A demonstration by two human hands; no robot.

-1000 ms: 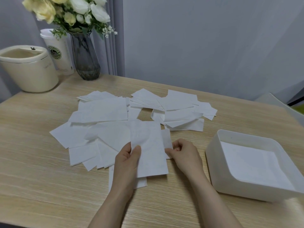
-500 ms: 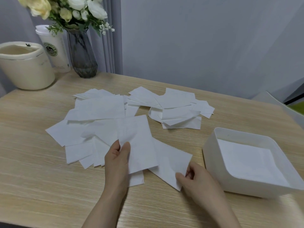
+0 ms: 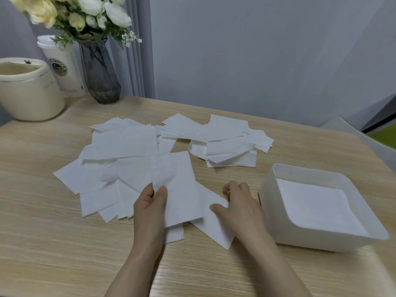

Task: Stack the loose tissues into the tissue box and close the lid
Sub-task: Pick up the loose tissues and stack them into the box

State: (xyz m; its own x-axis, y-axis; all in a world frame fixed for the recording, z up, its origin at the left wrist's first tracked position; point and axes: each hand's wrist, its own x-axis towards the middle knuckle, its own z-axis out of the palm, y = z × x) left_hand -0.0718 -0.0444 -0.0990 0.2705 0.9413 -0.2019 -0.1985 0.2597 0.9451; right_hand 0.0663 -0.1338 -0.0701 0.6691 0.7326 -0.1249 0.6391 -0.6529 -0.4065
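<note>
Step in hand, as judged: gathering loose tissues off the table (image 3: 64, 243) one at a time so they can go flat into the tissue box (image 3: 270, 213). To do it well, each sheet should be taken near an edge, lifted clear of the sheets around it so only one comes away, kept flat without crumpling, and squared to the box walls before lowering. Thin tissue will likely flop and fold if dragged.

The left hand (image 3: 150, 209) pinches the near-left edge of the top tissue (image 3: 177, 189), thumb on top, fingers under it. That sheet lies over the near side of the loose tissues (image 3: 128, 144) spread across the table.

The right hand (image 3: 240, 204) sits on a second tissue (image 3: 216, 228) lying angled just beside the box; thumb lies on the sheet, fingers curled at its far edge, apparently pinching it. The two hands are apart, one sheet each.

The box stands open at the right, some white tissue already flat inside. No lid is visible. Most tissues remain on the table, so the task looks early.
</note>
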